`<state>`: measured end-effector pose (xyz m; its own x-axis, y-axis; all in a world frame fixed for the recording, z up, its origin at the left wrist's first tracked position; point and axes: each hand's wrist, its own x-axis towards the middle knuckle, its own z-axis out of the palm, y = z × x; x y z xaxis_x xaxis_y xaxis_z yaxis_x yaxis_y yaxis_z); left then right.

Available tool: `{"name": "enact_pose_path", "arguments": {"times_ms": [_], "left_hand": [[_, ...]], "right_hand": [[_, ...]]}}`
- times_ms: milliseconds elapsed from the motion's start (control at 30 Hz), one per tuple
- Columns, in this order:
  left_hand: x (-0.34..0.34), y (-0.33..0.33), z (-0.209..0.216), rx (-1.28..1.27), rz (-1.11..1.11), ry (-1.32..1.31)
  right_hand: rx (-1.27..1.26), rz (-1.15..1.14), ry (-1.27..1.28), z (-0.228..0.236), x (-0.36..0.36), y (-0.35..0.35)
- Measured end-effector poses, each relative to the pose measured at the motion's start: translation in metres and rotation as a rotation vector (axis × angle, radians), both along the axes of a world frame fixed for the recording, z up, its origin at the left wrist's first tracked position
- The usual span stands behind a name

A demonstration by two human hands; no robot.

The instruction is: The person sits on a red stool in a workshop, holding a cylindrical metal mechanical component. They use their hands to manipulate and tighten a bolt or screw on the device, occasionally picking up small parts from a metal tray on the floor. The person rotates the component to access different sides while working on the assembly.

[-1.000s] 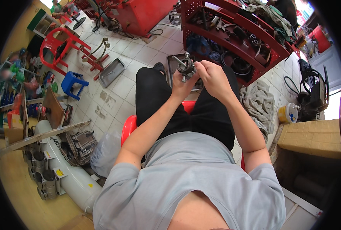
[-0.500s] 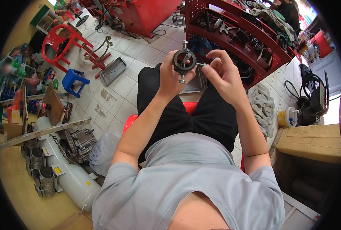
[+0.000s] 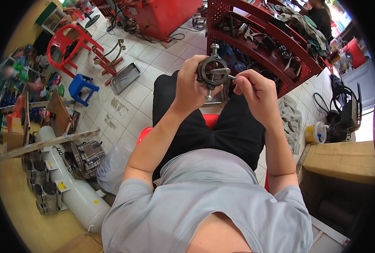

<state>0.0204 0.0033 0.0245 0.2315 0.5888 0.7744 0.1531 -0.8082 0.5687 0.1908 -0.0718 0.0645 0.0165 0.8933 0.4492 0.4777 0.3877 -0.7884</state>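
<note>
My left hand (image 3: 186, 86) is wrapped round the left side of a dark metal ring fitting (image 3: 201, 71), held up above my knees. One bolt (image 3: 215, 49) sticks up from the ring and another bolt (image 3: 209, 93) points down below it. Inside the opening shows a shiny rounded metal piece (image 3: 220, 71). From the ring's right side a thin metal rod (image 3: 231, 77) reaches to my right hand (image 3: 258, 93). Thumb and forefinger pinch its outer end, with the other fingers curled in. The left fingertips are mostly hidden behind the ring.
A red tool cart (image 3: 276, 46) full of tools and parts stands ahead to the right. A metal tray (image 3: 126, 79), blue stool (image 3: 83, 89) and red chair (image 3: 63, 50) are at the left. Grey cloth (image 3: 289, 122) and a white-lidded bucket (image 3: 316, 132) lie to the right.
The ring fitting and both hands have shifted to the right, and the ring has tilted a little. My right hand's raised fingers have curled in around the thin rod's end.
</note>
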Motion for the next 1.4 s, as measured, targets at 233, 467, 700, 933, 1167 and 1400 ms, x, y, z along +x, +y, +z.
{"name": "enact_pose_path", "arguments": {"times_ms": [233, 467, 700, 933, 1167, 1400], "left_hand": [[0.001, -0.008, 0.008, -0.020, 0.009, 0.033], [-0.001, -0.010, 0.010, -0.065, -0.038, -0.010], [0.003, -0.021, 0.016, -0.282, -0.218, -0.166], [0.002, -0.022, 0.019, -0.294, -0.202, -0.162], [-0.002, -0.022, 0.019, -0.208, -0.144, -0.106], [-0.001, -0.023, 0.020, -0.172, -0.128, -0.091]], "right_hand": [[-0.054, 0.080, 0.195, -0.001, 0.005, -0.005], [0.279, -0.005, -0.146, 0.005, -0.001, -0.007], [0.443, 0.025, -0.216, -0.001, 0.001, -0.001], [0.448, 0.005, -0.204, 0.001, 0.000, -0.002], [0.286, -0.025, -0.168, 0.006, -0.001, -0.007], [-0.089, 0.037, 0.028, 0.004, 0.003, -0.011]]}}
